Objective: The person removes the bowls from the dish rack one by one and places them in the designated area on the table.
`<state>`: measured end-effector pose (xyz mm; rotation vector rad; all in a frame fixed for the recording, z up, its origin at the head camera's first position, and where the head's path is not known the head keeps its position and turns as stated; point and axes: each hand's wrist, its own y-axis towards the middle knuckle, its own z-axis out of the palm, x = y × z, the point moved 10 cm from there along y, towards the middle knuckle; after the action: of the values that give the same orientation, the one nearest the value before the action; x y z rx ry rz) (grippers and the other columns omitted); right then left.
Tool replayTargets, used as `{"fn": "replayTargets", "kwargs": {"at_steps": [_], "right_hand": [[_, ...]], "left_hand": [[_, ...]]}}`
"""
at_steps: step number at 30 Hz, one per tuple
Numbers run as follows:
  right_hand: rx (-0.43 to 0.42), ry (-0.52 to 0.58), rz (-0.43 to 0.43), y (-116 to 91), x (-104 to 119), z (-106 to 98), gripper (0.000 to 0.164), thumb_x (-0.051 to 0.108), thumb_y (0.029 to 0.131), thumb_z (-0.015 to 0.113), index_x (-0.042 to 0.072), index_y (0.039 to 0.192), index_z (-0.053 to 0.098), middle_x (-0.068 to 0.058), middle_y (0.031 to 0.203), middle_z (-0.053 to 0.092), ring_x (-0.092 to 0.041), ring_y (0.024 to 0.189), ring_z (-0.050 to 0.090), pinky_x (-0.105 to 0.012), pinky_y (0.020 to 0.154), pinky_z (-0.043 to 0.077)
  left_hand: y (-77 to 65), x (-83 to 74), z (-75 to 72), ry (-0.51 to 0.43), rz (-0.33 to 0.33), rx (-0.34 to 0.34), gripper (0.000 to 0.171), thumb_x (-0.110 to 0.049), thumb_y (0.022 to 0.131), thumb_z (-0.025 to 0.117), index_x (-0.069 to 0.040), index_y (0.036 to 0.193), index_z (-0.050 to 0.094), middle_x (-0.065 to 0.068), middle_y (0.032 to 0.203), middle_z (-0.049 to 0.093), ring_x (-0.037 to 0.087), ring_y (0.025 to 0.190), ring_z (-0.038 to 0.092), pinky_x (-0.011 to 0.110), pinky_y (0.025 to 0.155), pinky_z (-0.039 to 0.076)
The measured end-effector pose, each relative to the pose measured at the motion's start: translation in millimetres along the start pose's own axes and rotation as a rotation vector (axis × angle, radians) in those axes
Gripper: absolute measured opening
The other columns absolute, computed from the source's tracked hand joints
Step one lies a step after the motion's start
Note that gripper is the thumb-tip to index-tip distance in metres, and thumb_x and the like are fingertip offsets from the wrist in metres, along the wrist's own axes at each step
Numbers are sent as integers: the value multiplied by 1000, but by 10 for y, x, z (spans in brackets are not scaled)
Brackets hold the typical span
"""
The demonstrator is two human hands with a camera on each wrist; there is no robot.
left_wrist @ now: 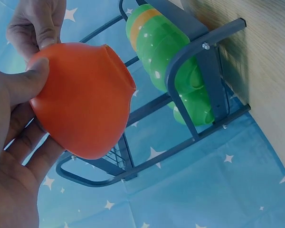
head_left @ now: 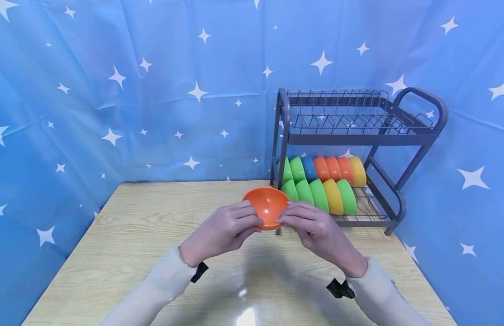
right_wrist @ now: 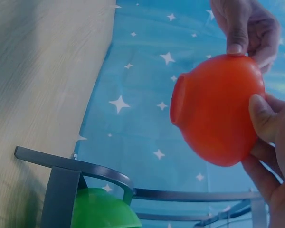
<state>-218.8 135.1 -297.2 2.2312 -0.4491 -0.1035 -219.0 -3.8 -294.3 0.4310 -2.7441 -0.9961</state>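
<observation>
An orange bowl is held up in front of the rack, its hollow side toward the head view. My left hand grips its left rim, fingers inside and thumb beneath. The right hand pinches the opposite rim the same way. From the left wrist, the outside of the orange bowl and its raised foot show, with the left thumb pressed on the wall. In the right wrist view the bowl is turned with its foot toward the table side.
A dark two-tier dish rack stands at the back right of the wooden table. Its lower tier holds two rows of bowls, among them a green bowl, a yellow bowl and a blue bowl. A starry blue curtain hangs behind.
</observation>
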Motion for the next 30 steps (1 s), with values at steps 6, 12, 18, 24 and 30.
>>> {"fn": "replayTargets", "kwargs": {"at_steps": [6,12,18,24,30], "right_hand": [[-8,68,42,45,-82,65,25,21,104,61,6,118,75,-6,116,74,-24,110,67,-17,107,48],[-53,74,178,55,-301,54,38,6,89,79,5,126,71,-9,127,71,-24,120,63,-15,109,46],[-97,28,380,38,-610,-4,50,5,85,82,8,133,67,-7,137,67,-23,129,59,-23,114,43],[-156,37,529,27,-893,-69,57,10,87,82,10,140,61,-6,141,63,-26,127,62,-37,109,51],[-185,169,730,1,-1218,-29,58,21,95,76,18,148,52,-5,146,59,-26,129,61,-48,112,50]], "left_hand": [[-54,97,24,10,-19,-3,12,-10,87,82,-13,96,74,-3,95,71,10,90,66,23,87,59],[-120,282,2,17,-94,-13,15,-7,85,84,-12,95,74,-3,98,73,14,92,67,27,89,60],[-213,495,-44,22,-164,-35,14,-5,85,83,-11,95,75,-2,96,72,14,90,65,26,82,60],[-301,716,-71,61,-221,-52,15,-4,84,83,-11,96,76,-1,94,73,15,89,65,28,79,60],[-437,934,-71,110,-269,-63,17,-3,82,84,-10,95,75,2,95,74,19,90,68,34,80,62]]}}
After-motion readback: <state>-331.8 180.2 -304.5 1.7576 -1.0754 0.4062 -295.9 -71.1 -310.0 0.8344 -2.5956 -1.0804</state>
